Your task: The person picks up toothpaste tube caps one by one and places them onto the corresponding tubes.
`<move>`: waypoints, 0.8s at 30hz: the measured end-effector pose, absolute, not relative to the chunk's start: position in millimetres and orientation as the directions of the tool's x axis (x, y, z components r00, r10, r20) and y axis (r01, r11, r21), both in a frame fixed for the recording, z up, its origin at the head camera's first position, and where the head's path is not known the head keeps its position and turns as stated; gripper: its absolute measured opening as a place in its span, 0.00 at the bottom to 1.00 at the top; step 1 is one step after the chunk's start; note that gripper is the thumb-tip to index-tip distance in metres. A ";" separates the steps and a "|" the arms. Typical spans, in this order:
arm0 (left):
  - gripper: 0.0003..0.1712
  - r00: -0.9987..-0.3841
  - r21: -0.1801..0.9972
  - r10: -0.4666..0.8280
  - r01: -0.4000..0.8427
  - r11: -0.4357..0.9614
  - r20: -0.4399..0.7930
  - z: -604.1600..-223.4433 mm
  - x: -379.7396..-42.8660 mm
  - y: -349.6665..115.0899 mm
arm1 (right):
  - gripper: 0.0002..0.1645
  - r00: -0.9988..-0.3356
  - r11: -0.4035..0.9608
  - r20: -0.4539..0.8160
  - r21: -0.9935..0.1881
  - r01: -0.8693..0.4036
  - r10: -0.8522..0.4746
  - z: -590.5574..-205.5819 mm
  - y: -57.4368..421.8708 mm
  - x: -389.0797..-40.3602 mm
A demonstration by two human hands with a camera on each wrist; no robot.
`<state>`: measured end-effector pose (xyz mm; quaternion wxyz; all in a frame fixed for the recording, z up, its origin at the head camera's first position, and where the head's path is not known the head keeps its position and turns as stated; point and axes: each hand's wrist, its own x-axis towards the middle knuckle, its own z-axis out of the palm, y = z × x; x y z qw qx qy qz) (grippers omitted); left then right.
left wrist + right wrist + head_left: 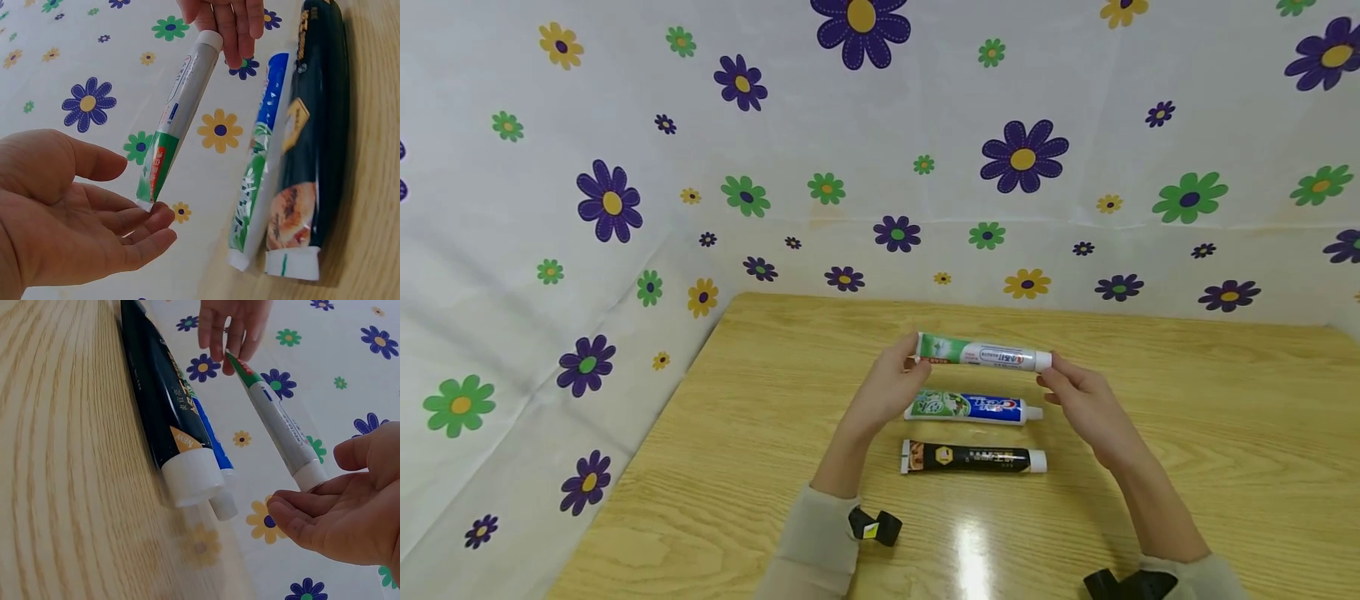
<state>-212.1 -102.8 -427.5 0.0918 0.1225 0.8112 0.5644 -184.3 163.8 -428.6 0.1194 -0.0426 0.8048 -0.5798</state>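
A white-and-green toothpaste tube (985,352) is held level between two hands, above the wooden table. Its crimped green end rests on the fingers of my left hand (891,383); in the left wrist view the thumb (103,164) stands apart from the tube. At the white cap (310,475), the fingers of my right hand (1090,408) touch from below, with that thumb (351,453) spread away too. Nearer me lies a blue-and-green toothpaste tube (973,407), then a black toothpaste tube (977,457). All three caps point right.
The wooden table (715,467) meets a white flower-print cloth (820,125) at the back and left. Bands with small black devices (876,527) sit on both wrists. Light glares off the table's front.
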 end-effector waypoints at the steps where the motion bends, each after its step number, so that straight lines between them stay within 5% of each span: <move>1: 0.30 -0.951 0.938 0.310 0.089 0.335 -0.020 -429.9 -213.5 -103.5 | 0.35 -0.965 0.332 -0.159 -0.940 0.083 -0.210 -429.6 164.2 -185.5; 6: 0.23 -0.938 0.949 0.343 0.063 0.308 -0.049 -438.3 -219.0 -106.3 | 0.36 -0.954 0.371 -0.199 -0.923 0.105 -0.223 -432.8 165.5 -189.6; 11: 0.27 -0.943 0.961 0.328 0.031 0.274 -0.063 -446.4 -224.3 -106.5 | 0.36 -0.953 0.372 -0.206 -0.921 0.113 -0.220 -437.8 164.7 -193.8; 16: 0.06 -0.956 0.960 0.290 0.042 0.277 -0.041 -454.2 -231.0 -103.5 | 0.36 -0.954 0.353 -0.207 -0.928 0.122 -0.216 -445.1 162.7 -197.8; 19: 0.15 -0.965 0.952 0.258 0.045 0.302 -0.036 -457.3 -233.4 -102.3 | 0.37 -0.952 0.348 -0.208 -0.930 0.121 -0.224 -447.5 161.6 -198.9; 24: 0.15 -0.970 0.940 0.236 0.020 0.342 -0.065 -459.8 -234.2 -102.1 | 0.39 -0.951 0.351 -0.201 -0.930 0.110 -0.235 -447.8 160.0 -198.5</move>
